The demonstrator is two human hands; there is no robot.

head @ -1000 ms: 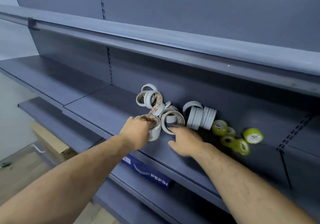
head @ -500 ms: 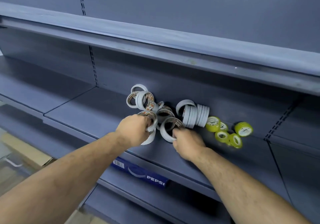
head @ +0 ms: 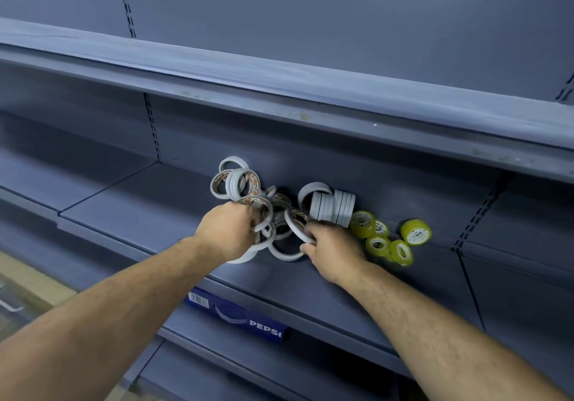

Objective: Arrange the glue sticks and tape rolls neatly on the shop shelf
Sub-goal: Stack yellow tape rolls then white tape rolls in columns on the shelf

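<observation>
Both hands are in the white tape pile, mid-depth on the middle shelf (head: 124, 211).
- Left hand (head: 230, 233): fingers hooked through a bunch of white tape rolls (head: 263, 212), clenched on several at once.
- Right hand (head: 334, 253): thumb and fingers pinch a single white roll (head: 295, 223) by the rim, tilted.
- Other loose rolls (head: 284, 253) lie between and under the hands.

Room:
- The shelf surface is bare left of the pile.
- A bare strip runs between the wrists and the front edge (head: 310, 306).
- The upper shelf lip (head: 279, 90) overhangs the pile.
- The back panel (head: 403, 180) is close behind the rolls.

Neighbours:
- A small cluster of rolls (head: 236, 180) sits behind the left hand.
- An upright row of white rolls (head: 334, 208) stands just beyond the right hand.
- Yellow-green tape rolls (head: 377, 244) are bunched just beside the right hand, one yellow-green roll (head: 415, 232) slightly apart.
- A Pepsi box (head: 239, 315) sits on the lower shelf under the forearms.
</observation>
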